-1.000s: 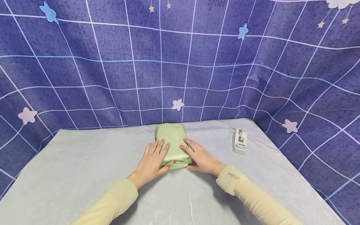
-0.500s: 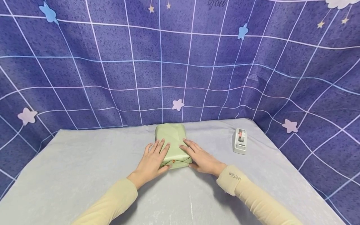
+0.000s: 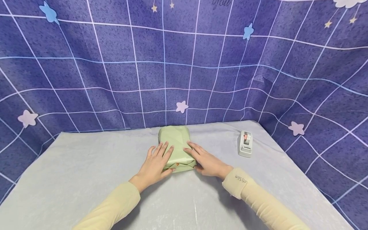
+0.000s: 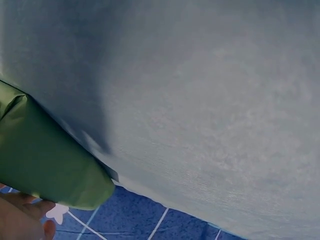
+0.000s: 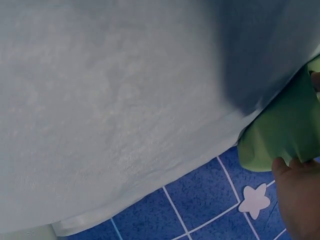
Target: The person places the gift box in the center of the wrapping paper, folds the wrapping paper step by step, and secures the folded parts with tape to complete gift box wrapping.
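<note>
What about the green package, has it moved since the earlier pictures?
No, no visible shift either way: in the head view, the green package lies in the same place below the middle lilac star.

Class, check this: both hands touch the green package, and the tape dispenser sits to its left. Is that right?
The side is wrong: the head view shows the tape dispenser to the right of the green package. The rest stands.
</note>
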`<state>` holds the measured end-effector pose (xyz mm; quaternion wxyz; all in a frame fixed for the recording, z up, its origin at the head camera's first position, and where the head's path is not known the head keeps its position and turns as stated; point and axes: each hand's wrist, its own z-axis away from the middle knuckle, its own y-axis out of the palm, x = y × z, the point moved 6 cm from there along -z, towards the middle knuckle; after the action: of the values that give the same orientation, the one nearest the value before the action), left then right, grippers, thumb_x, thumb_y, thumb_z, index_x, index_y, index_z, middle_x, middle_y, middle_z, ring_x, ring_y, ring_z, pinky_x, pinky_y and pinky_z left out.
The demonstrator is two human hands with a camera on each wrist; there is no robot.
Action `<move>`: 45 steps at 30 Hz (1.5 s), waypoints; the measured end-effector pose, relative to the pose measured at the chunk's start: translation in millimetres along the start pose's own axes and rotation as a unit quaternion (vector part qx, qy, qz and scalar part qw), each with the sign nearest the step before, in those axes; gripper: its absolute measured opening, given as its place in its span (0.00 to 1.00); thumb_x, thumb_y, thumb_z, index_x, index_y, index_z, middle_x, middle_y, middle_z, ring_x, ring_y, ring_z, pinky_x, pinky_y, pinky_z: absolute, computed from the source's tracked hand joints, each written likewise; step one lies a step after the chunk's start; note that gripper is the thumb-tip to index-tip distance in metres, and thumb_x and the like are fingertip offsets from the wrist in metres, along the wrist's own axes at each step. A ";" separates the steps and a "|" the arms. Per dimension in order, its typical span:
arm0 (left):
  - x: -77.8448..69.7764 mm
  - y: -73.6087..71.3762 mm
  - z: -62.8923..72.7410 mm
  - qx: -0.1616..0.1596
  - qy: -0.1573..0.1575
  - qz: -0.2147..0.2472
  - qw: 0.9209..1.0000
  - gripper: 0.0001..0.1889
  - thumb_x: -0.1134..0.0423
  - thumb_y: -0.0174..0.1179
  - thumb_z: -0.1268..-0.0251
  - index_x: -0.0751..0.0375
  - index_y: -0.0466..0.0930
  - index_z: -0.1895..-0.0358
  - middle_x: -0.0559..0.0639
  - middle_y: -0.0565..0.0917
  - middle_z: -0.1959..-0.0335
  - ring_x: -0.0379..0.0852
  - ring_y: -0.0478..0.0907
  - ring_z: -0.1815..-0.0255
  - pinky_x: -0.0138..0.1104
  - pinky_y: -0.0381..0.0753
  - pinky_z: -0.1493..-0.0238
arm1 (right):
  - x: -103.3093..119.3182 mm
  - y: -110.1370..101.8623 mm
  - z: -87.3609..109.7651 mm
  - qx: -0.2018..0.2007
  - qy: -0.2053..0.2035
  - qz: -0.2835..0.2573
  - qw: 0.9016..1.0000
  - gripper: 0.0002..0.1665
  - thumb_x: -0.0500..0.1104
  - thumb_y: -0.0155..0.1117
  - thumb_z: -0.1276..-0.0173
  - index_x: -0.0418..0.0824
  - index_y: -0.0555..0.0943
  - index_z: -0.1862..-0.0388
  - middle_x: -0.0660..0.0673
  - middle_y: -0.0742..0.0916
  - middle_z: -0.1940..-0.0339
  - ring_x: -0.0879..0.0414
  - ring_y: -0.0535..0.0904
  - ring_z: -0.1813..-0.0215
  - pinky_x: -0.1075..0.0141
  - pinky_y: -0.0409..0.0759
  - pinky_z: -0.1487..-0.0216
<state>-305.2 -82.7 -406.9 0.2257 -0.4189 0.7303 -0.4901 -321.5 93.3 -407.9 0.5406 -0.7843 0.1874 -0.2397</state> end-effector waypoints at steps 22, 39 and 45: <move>1.7 -3.6 0.0 -0.002 0.002 0.005 1.000 0.43 0.39 0.62 0.51 0.57 0.60 0.33 0.61 0.64 0.33 0.60 0.61 0.33 0.54 0.56 0.37 | 4.7 -3.6 -6.5 -0.015 0.025 0.013 0.999 0.43 0.57 0.63 0.45 0.44 0.61 0.33 0.36 0.60 0.30 0.45 0.57 0.29 0.53 0.64 0.34; 12.4 -10.8 3.1 0.053 0.042 0.089 0.994 0.44 0.47 0.66 0.51 0.55 0.57 0.30 0.60 0.58 0.30 0.59 0.56 0.30 0.51 0.56 0.39 | 3.9 -3.9 -15.7 -0.045 0.054 0.020 0.997 0.30 0.60 0.58 0.39 0.48 0.66 0.42 0.39 0.66 0.35 0.48 0.61 0.33 0.56 0.68 0.36; 12.5 -8.1 3.8 0.083 0.046 0.072 0.993 0.49 0.52 0.67 0.60 0.56 0.53 0.30 0.61 0.53 0.28 0.60 0.53 0.29 0.54 0.55 0.38 | 4.1 -4.4 -16.1 -0.048 0.050 0.030 0.997 0.30 0.60 0.59 0.40 0.47 0.68 0.43 0.38 0.68 0.36 0.48 0.62 0.33 0.56 0.67 0.36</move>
<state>-306.1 -96.5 -400.1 0.2608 -0.3220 0.7252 -0.5500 -327.3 80.3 -398.2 0.4993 -0.7906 0.2488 -0.2526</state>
